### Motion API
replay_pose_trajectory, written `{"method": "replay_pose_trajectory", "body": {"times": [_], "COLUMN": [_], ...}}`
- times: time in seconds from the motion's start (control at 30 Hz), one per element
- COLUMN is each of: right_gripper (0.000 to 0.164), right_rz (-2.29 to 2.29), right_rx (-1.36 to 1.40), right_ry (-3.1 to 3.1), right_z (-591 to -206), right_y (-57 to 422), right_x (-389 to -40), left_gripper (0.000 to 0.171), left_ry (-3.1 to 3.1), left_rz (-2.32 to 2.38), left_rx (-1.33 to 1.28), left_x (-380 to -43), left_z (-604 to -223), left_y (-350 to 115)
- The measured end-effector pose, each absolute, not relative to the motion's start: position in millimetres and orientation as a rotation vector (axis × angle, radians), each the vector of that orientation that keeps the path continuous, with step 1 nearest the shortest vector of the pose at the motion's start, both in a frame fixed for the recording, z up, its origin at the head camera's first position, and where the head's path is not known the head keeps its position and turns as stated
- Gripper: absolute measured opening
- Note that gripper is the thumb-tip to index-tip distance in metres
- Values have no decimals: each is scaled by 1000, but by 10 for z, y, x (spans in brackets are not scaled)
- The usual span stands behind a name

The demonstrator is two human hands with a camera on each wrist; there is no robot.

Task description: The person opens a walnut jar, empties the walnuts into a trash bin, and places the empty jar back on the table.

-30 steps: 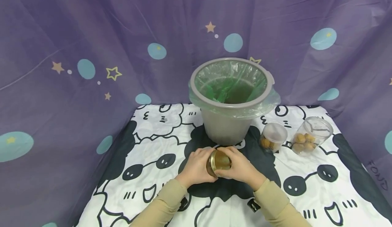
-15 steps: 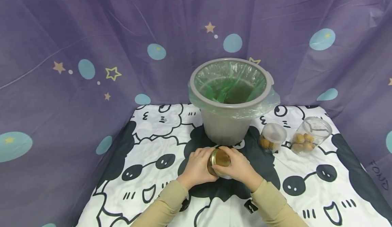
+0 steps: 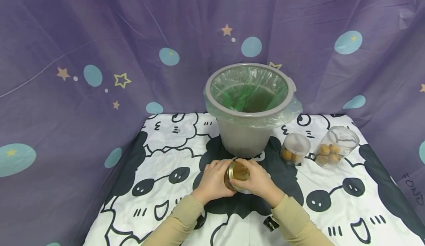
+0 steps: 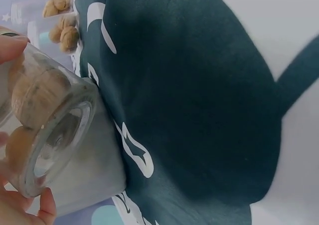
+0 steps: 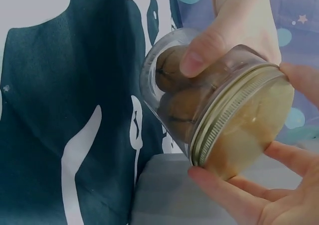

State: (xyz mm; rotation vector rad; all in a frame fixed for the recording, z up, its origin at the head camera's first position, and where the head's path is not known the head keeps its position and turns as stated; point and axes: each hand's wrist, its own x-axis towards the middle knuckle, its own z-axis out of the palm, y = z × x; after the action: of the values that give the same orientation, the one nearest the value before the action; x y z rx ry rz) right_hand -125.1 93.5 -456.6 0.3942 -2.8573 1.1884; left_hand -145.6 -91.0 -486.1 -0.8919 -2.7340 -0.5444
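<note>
A clear jar (image 5: 174,90) with walnuts (image 4: 37,98) inside is held tilted between both hands, in front of a bin. My left hand (image 3: 216,179) grips the jar's body from the left. With its fingertips spread around the rim, my right hand (image 3: 259,181) holds the ribbed gold lid (image 5: 249,125), which sits on the jar. In the left wrist view the jar's bottom faces the camera, and part of the left hand lies outside the frame.
Behind the hands stands a grey bin (image 3: 244,139) lined with a green plastic bag (image 3: 255,80). To its right are a small clear tub (image 3: 300,146) and a larger leaning clear jar (image 3: 345,144), both holding walnuts. A patterned black-and-white cloth (image 3: 172,205) covers the table.
My right hand has turned slightly on the lid, its thumb shifting up across the gold top. The left hand keeps its hold on the jar, almost in place.
</note>
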Motion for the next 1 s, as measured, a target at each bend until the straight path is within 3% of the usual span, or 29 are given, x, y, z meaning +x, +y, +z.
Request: {"method": "replay_pose_trajectory", "body": {"times": [0.5, 1.0], "right_gripper": [65, 70], "right_rz": [1129, 1084], "right_rx": [517, 952], "right_ry": [-2743, -2640], "right_z": [-4600, -4646], "right_y": [1007, 1109], "right_x": [-1252, -1321], "left_gripper": [93, 89], "left_ry": [-2700, -2835], "left_rz": [-524, -689], "left_rx": [-930, -923], "left_x": [-1499, -1502], "left_z": [-4866, -4911], "left_y": [-884, -904]}}
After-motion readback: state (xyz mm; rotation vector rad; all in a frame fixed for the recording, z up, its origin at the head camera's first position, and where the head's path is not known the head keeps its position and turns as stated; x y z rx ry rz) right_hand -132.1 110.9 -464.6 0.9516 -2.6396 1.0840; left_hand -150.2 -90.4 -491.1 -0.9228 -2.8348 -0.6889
